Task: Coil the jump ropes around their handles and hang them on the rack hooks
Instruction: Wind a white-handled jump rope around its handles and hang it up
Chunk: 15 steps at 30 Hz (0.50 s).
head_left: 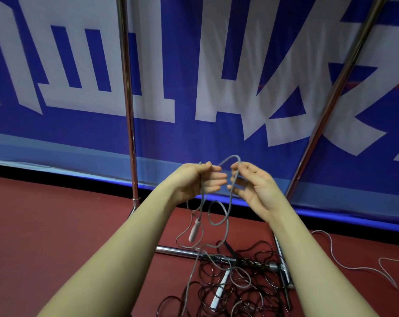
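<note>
- Rack left upright (pixel 127 99) stood in the upper left of frame, chrome, no hooks visible on it.
- Left hand (pixel 195 183) was at centre frame, fingers loosely curled around the grey rope (pixel 230 160); thumb and forefinger looked to pinch it.
- Pink handle (pixel 193 231) dangled below that hand, clear of the floor; the coil should start there, so my call was to bring the handle up into the palm first.
- Right hand (pixel 251 186) was just beside the left, fingers half open, fingertips nipping the rope loop that arched between both hands.
- Tangled pile (pixel 235 280) of dark ropes with a white handle (pixel 221 287) sat lower centre across the rack base bar (pixel 178 250); grey rope trailed into it, so snag risk. Feed slack slowly and keep turns even.
- Rack right upright (pixel 335 92) ran diagonally in the upper right.
- Banner (pixel 216 65) behind: big white characters on blue, cropped, not readable.
</note>
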{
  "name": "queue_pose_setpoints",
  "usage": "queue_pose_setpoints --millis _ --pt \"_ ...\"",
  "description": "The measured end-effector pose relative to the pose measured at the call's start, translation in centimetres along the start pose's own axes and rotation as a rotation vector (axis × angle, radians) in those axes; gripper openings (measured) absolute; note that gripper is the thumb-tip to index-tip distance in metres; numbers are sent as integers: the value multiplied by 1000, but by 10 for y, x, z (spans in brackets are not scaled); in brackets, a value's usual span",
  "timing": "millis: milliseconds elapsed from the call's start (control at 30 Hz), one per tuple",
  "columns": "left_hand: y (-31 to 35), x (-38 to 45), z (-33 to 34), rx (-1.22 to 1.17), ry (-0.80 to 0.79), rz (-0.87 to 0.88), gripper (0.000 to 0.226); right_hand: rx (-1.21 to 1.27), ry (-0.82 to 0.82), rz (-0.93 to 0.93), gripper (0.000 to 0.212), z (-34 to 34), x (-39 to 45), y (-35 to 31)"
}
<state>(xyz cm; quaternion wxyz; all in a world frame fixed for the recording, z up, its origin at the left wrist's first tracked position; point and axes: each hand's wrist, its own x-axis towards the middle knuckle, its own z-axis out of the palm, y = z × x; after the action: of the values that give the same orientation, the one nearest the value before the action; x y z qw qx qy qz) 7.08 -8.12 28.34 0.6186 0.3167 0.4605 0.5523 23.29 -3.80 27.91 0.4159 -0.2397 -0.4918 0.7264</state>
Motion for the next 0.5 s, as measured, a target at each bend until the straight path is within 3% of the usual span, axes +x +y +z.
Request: queue_pose_setpoints --millis 100,267,400,500 --pt "-9 0 -3 156 -68 -54 29 134 102 -97 19 -4 3 -5" --pt "-17 -5 7 215 -198 -23 15 389 248 -170 18 -9 8 -4" --pt "-19 -2 14 210 -120 59 13 463 301 -161 19 -10 9 -5" --pt "-17 2 18 36 -52 101 12 322 337 -73 17 -16 10 1"
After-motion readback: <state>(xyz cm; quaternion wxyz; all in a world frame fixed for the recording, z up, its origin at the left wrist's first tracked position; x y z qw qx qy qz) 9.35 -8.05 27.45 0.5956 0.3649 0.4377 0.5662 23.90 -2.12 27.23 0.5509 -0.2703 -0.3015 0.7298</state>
